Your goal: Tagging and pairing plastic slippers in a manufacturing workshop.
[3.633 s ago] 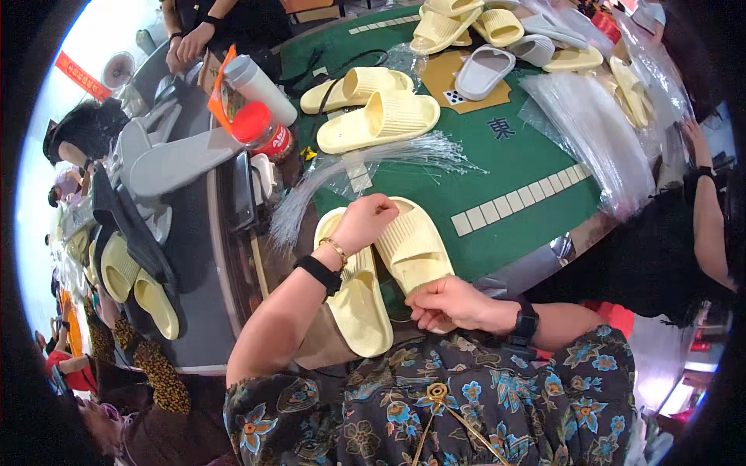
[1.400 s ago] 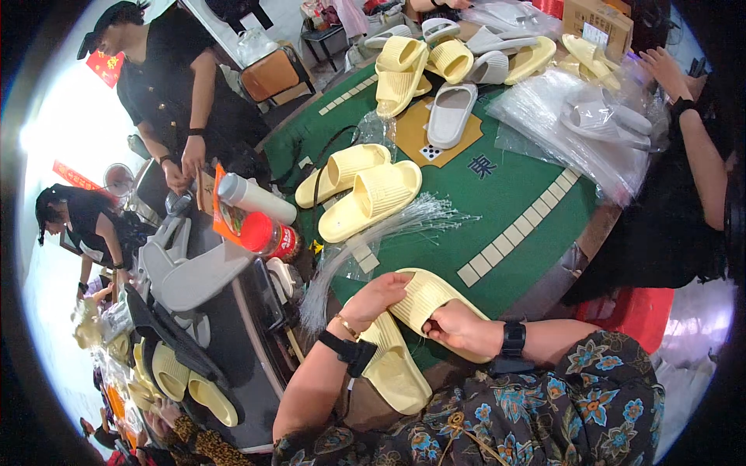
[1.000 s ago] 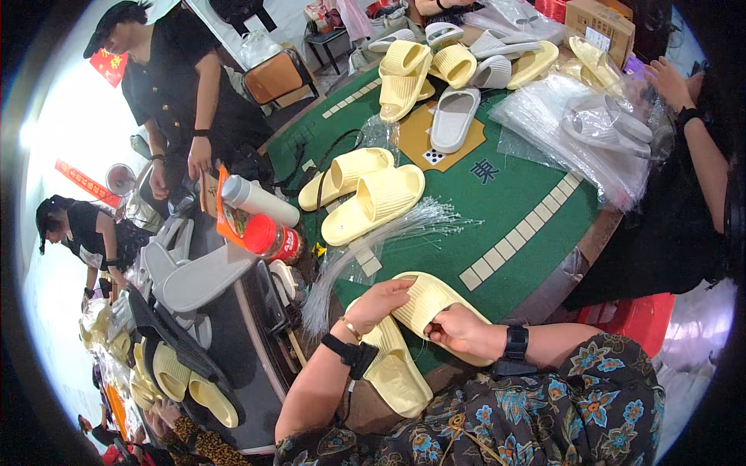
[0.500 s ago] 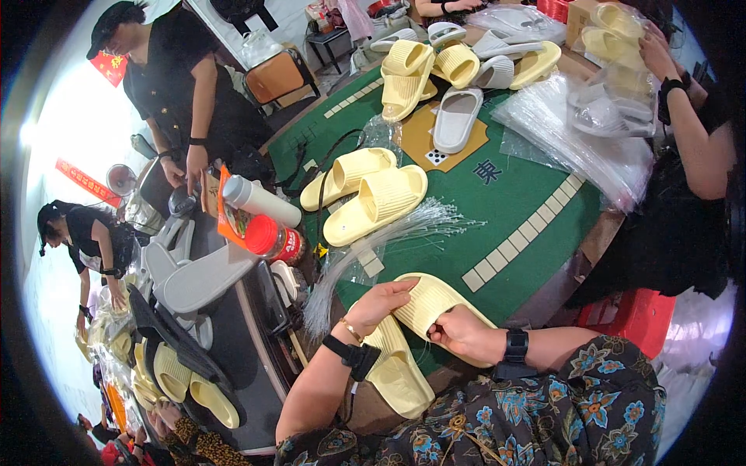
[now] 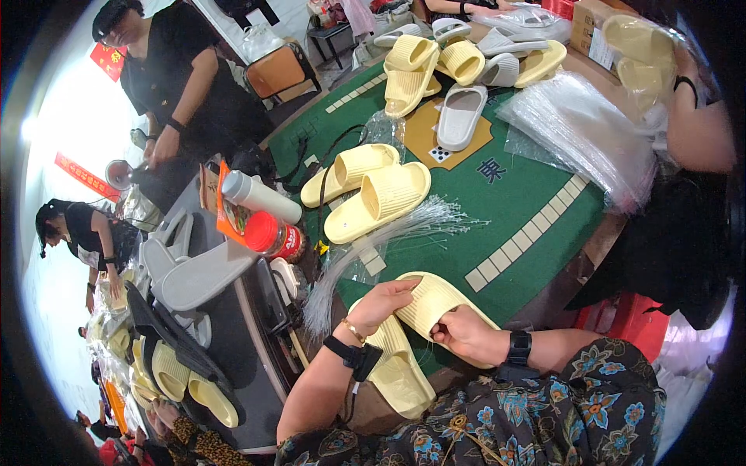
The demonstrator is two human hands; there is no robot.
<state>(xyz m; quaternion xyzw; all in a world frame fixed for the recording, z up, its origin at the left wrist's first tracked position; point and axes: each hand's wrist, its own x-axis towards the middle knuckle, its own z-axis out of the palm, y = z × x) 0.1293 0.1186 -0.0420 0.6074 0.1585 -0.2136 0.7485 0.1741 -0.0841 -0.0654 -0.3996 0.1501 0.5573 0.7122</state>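
From my end, the pale yellow slipper lies right under both sets of fingers, tilted with its toe end beside the left fingertips and its heel running out beneath the right palm. The left hand rests its fingers on the strap's toe side; I cannot tell how firmly they grip. The right hand has its fingers drawn narrow at the strap's heel-side edge, though whether they pinch the strap or something thin is hidden. To do this well, I'd brace lightly with the left so the ribbed strap doesn't buckle, and work the right fingertips close along that edge, clear of the other slipper just below the left fingers and the clear-tie bundle beyond them.
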